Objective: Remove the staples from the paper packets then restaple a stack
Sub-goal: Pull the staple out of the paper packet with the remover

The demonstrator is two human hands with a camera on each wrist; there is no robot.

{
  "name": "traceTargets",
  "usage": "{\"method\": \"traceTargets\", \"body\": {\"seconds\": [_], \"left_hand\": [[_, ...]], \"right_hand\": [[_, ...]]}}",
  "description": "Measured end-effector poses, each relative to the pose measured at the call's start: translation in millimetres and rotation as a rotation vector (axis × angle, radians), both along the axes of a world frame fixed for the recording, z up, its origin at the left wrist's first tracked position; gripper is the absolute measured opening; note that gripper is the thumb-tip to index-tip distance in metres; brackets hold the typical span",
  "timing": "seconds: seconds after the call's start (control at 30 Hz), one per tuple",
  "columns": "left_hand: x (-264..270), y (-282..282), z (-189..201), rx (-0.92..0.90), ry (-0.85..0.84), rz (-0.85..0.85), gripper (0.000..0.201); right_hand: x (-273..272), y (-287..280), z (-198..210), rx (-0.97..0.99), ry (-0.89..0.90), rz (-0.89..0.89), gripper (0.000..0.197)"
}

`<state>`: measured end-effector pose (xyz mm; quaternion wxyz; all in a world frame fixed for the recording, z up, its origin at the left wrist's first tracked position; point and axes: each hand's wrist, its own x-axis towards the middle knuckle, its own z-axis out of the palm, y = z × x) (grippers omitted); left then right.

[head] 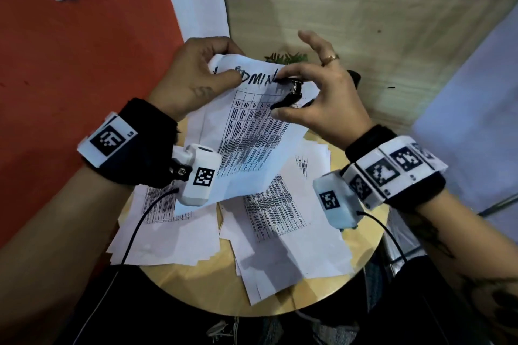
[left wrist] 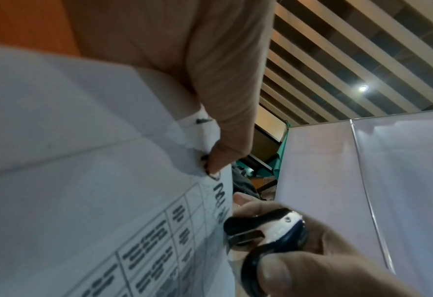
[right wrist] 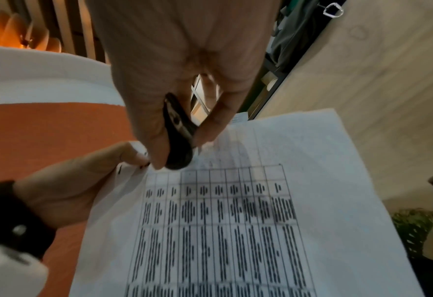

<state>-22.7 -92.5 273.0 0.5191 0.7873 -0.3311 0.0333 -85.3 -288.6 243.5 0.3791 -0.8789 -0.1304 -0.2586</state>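
The left hand (head: 193, 75) pinches the far left corner of a paper packet (head: 252, 131) and holds it lifted and tilted above the round table (head: 361, 283), likely to keep the stapled corner taut and reachable. The right hand (head: 316, 101) has its thumb and forefinger closed on a black staple remover (head: 291, 94), its jaws set at the packet's top edge just right of the left thumb; the other fingers spread clear. The staple itself is too small to make out. Loose printed sheets (head: 269, 227) lie scattered on the table below. No containers show.
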Motion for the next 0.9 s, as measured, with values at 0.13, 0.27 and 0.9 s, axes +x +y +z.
{"method": "traceTargets", "body": {"seconds": [0.13, 0.27, 0.9], "left_hand": [[1.7, -0.1, -0.4, -0.021, -0.001, 0.005, 0.016], [2.0, -3.1, -2.9, -0.049, 0.009, 0.030, 0.011], [-8.3, -15.0, 1.7, 0.051, -0.012, 0.107, 0.021]], "right_hand": [[10.6, -1.9, 13.7, -0.006, 0.136, 0.039, 0.046], [10.4, -0.5, 17.6, 0.037, 0.145, 0.018, 0.045], [-7.1, 4.0, 19.6, 0.122, 0.035, -0.047, 0.044]]}}
